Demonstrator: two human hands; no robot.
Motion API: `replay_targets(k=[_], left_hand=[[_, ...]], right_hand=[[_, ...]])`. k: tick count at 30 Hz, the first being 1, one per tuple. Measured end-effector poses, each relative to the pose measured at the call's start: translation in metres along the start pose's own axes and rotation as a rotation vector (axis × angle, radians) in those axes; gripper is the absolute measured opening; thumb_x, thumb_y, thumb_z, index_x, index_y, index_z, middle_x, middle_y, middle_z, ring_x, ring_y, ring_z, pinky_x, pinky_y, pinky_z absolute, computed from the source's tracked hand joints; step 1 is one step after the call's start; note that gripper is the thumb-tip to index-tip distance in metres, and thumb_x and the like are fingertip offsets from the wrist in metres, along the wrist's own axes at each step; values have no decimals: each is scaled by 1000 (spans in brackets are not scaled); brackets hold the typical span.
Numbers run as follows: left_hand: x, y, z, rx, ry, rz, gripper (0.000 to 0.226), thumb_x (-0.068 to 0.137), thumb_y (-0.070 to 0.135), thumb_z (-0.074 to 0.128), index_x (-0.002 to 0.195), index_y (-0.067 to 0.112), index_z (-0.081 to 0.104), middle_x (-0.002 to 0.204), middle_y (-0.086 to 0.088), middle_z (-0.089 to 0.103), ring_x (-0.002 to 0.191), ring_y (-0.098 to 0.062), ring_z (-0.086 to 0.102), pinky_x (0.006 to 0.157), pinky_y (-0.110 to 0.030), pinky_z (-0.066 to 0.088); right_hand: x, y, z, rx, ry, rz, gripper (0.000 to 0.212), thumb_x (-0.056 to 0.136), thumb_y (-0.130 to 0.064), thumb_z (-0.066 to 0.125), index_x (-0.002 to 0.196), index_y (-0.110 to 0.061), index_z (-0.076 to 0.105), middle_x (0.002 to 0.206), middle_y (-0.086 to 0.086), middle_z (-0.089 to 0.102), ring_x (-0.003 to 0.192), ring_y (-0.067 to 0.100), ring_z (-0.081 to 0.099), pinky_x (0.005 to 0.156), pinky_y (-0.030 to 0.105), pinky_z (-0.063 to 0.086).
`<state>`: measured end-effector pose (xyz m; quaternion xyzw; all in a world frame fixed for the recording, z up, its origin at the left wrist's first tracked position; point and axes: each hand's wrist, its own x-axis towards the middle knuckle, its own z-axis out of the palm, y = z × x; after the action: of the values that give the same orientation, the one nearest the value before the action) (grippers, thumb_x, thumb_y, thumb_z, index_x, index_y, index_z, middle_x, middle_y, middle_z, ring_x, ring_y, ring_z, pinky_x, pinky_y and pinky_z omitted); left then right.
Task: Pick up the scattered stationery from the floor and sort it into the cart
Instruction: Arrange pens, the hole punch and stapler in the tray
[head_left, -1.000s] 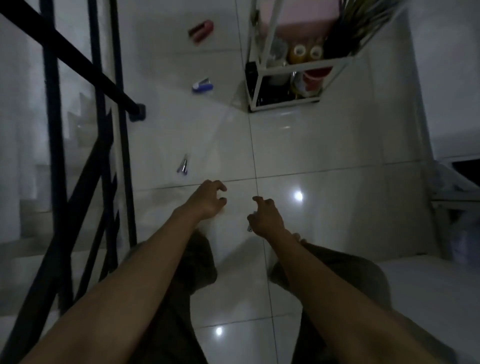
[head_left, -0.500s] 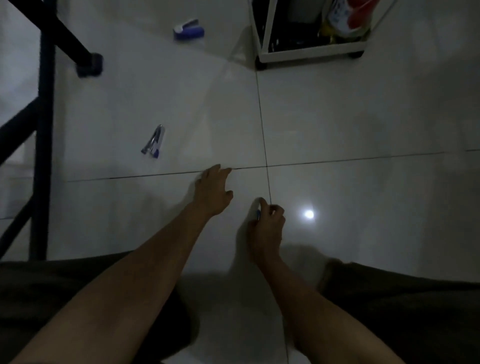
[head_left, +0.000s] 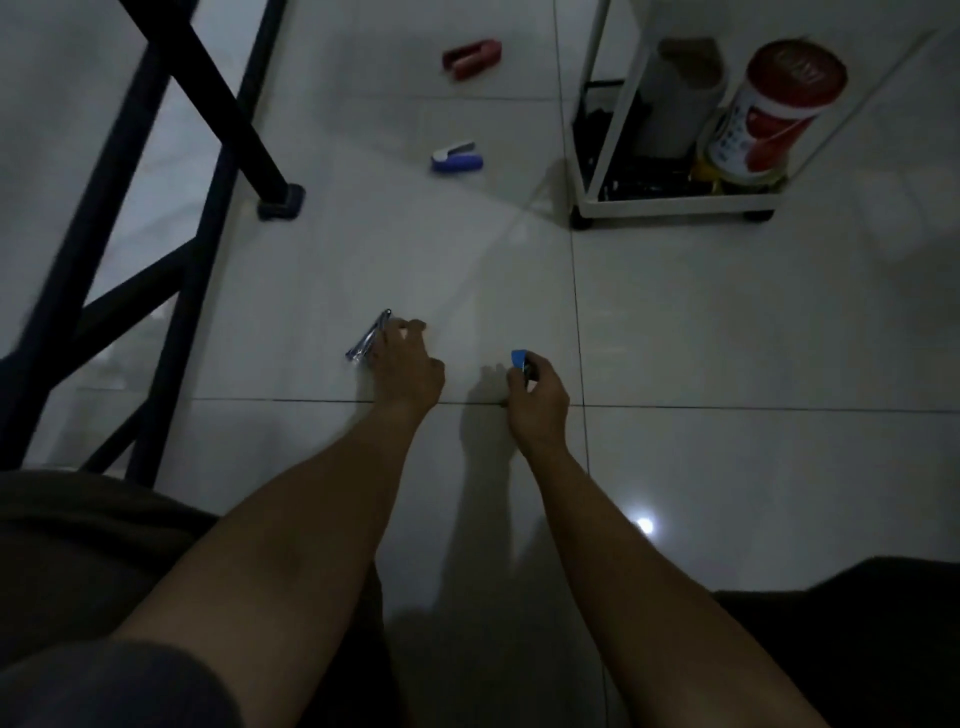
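Reaching with my left hand (head_left: 405, 364), fingertips touching the silver clip (head_left: 370, 335) lying diagonally just left, while my right hand (head_left: 535, 395) pinches a blue piece (head_left: 518, 358).

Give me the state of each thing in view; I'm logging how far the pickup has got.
left hand: on the floor, fingers touching the silver clip.
silver clip: lying on the floor.
right hand: pinching the small blue item.
small blue item: held, off the floor.
blue stapler: on the floor, untouched.
red stapler: on the floor, untouched.
cart: standing on its wheels, red-lidded can on its bottom shelf.
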<state>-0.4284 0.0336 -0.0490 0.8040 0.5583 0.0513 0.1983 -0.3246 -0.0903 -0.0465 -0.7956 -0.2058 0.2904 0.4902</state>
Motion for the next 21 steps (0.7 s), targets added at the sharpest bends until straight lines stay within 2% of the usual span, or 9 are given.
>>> replay_targets(k=[1,3,5,8,11,14,17,19,21], left_hand=[[5,-7,-3,19,8,-59,59,83,18,62,138,11,42,148,-15,29,134,-34,30,106,-46,31],[14,-18,-8,63,-12,-197,72,84,21,62,147,14,27,155,-13,16,141,-33,18,108,-48,27],[24,-26,-11,84,-91,-301,76,87,22,60,151,17,18,156,-13,16,141,-33,19,109,-50,26],[29,-29,-6,119,-177,-363,62,88,16,58,144,22,31,139,-13,41,127,-32,40,104,-48,30],[22,-19,3,125,-153,-344,49,89,12,56,134,13,36,132,-16,43,121,-36,43,101,-49,34],[16,-3,10,15,-182,-344,58,86,14,60,135,7,29,135,-19,39,124,-39,39,99,-49,38],[9,24,19,-184,-321,-385,79,80,26,70,139,-1,25,138,-23,40,125,-39,43,102,-45,41],[2,51,24,-308,-370,-441,68,82,26,67,135,-4,38,135,-24,45,121,-38,49,97,-39,45],[-2,79,26,-427,-380,-420,44,83,19,62,119,-5,56,120,-24,57,106,-37,58,82,-35,49]], right_hand=[[-2,-2,3,25,-17,7,36,100,-19,48,135,-9,50,117,4,56,107,19,55,93,39,50],[-5,-3,6,43,-43,26,33,103,-20,41,134,-14,49,112,-1,54,98,12,54,87,30,49],[-7,-2,6,43,-53,63,31,104,-21,38,131,-18,51,98,-2,56,79,6,53,73,24,45],[-7,2,5,51,-52,119,26,102,-22,41,124,-18,55,85,-7,57,69,-1,51,61,17,41],[-6,1,1,63,-42,160,23,101,-22,43,118,-15,57,85,-12,57,72,-2,52,61,13,40],[-2,-5,-6,107,-35,208,23,101,-23,44,114,-12,59,85,-10,57,73,0,52,61,16,40],[7,-16,-15,185,-23,279,23,100,-28,42,101,-16,61,87,4,64,71,14,54,64,26,41],[16,-26,-24,225,6,312,26,97,-28,41,87,-15,62,72,5,65,64,18,52,60,30,37],[28,-38,-36,274,45,335,31,96,-27,41,78,-12,61,63,7,63,56,19,48,56,30,35]])
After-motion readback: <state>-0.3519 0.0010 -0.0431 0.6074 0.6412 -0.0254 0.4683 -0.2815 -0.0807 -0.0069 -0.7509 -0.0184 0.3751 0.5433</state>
